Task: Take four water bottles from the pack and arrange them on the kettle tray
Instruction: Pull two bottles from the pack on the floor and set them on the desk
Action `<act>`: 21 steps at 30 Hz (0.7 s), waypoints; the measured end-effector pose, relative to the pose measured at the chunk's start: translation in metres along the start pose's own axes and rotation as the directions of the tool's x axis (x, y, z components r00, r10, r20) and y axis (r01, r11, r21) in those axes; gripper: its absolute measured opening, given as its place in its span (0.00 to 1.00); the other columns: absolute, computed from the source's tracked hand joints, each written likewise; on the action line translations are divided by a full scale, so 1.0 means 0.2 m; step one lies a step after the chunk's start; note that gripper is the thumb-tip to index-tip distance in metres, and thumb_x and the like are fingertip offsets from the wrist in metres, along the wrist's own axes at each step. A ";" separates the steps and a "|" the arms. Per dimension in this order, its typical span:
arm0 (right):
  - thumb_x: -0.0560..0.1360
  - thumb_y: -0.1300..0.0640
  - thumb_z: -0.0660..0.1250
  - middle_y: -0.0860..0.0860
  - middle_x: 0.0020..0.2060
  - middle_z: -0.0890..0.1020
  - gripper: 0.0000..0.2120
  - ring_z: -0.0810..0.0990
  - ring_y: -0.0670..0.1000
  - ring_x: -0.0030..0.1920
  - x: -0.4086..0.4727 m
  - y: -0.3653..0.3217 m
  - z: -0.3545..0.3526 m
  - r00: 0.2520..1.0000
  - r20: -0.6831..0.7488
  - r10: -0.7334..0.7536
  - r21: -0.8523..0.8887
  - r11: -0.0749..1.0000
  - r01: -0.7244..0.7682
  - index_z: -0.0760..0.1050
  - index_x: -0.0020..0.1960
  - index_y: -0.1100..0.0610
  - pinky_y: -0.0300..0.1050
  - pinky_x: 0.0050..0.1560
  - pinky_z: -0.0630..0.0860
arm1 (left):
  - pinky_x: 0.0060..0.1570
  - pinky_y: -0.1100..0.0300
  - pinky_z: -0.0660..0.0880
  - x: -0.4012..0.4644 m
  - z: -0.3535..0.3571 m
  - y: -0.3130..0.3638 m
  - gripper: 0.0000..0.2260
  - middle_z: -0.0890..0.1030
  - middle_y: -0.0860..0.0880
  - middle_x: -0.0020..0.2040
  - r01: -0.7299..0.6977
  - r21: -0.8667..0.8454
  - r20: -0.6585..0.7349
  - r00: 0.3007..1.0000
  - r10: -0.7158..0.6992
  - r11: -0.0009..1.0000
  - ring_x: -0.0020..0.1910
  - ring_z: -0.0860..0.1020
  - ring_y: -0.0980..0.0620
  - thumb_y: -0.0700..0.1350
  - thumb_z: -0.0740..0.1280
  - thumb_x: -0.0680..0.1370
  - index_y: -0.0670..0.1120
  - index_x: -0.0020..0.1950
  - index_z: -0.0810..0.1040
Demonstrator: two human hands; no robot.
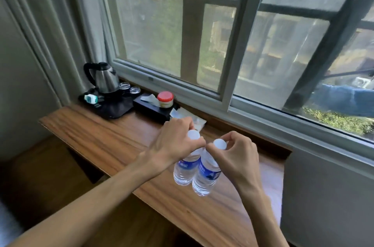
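Note:
Two clear water bottles with white caps and blue labels hang side by side above the wooden shelf [101, 135]. My left hand [176, 141] grips the left bottle [185, 169] by its neck. The right bottle [205, 176] is held the same way by my right hand [234, 155]. The black kettle tray [115, 110] lies at the far left of the shelf, with a steel kettle [104, 77] and two upturned glasses [129, 87] on it. No bottle pack is in view.
A black tissue box [150, 108] with a red-lidded jar [165, 99] on it sits right of the tray, with white packets [188, 118] beside it. A small white and teal item [91, 98] lies on the tray's left. The window runs behind the shelf; a curtain hangs at left.

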State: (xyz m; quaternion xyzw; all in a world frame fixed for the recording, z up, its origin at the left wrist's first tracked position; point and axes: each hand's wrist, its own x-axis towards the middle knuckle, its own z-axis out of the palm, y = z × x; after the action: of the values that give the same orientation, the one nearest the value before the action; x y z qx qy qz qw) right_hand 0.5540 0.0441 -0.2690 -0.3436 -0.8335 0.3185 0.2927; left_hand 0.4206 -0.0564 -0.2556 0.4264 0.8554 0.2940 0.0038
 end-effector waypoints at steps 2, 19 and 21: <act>0.64 0.43 0.75 0.47 0.28 0.78 0.14 0.74 0.45 0.29 0.09 -0.11 0.15 1.000 0.022 -0.005 0.013 1.000 0.005 0.77 0.36 0.53 0.34 0.26 0.66 | 0.35 0.56 0.71 0.08 -0.10 -0.15 0.15 0.80 0.51 0.39 0.030 0.029 -0.009 1.000 -0.030 0.999 0.40 0.78 0.49 0.59 0.72 0.69 0.49 0.43 0.76; 0.62 0.43 0.71 0.47 0.31 0.79 0.14 0.77 0.46 0.35 0.66 -0.55 1.38 0.978 0.152 0.141 -0.026 0.990 -0.139 0.76 0.36 0.52 0.40 0.32 0.69 | 0.39 0.51 0.76 0.70 -0.32 -1.40 0.14 0.78 0.52 0.36 0.210 0.017 0.125 0.970 -0.211 0.977 0.40 0.78 0.45 0.57 0.71 0.68 0.48 0.41 0.73; 0.62 0.42 0.70 0.46 0.31 0.79 0.13 0.77 0.45 0.36 0.69 -0.59 1.49 0.970 0.147 0.191 -0.035 0.981 -0.188 0.76 0.37 0.52 0.41 0.34 0.71 | 0.40 0.50 0.77 0.77 -0.33 -1.50 0.14 0.79 0.50 0.38 0.216 0.024 0.167 0.962 -0.217 0.976 0.40 0.78 0.44 0.56 0.71 0.68 0.48 0.42 0.74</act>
State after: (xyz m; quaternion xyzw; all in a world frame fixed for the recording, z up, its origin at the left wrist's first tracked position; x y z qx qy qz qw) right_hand 0.2151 -0.0154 -0.3322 -0.3998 -0.8197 0.3615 0.1939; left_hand 0.0870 -0.1149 -0.3150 0.3539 0.8942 0.2523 0.1072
